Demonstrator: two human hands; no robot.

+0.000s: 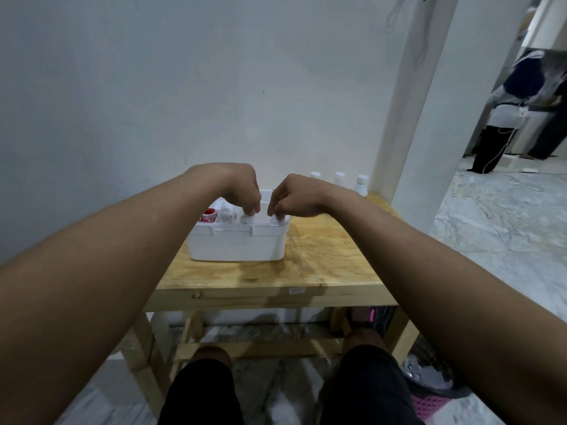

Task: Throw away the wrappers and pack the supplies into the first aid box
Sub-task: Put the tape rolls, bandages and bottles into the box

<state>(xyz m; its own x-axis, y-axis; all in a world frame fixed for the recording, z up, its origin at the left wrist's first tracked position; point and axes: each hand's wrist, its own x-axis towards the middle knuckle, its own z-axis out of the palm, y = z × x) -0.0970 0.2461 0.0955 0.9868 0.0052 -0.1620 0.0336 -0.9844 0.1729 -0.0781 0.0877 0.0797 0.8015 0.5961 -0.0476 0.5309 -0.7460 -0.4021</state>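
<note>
Both hands are down over the open first aid box (pixel 234 243) on the wooden worktop (pixel 322 259), each one pinched around the white cap of a small bottle standing inside: the left hand (pixel 242 187) on the nearer-middle bottle (pixel 246 219), the right hand (pixel 294 196) on another bottle (pixel 276 221) at the box's right end. Packing looks well under way; a red-and-white tub (pixel 209 215) and more white items already sit in the left compartment. Still left, by my reading: three white-capped bottles (pixel 339 179) lined up by the wall behind the box, well apart from it. No loose wrappers show on the worktop, and a bin (pixel 429 375) with crumpled white scraps sits on the floor to the right, so that part may be done.
</note>
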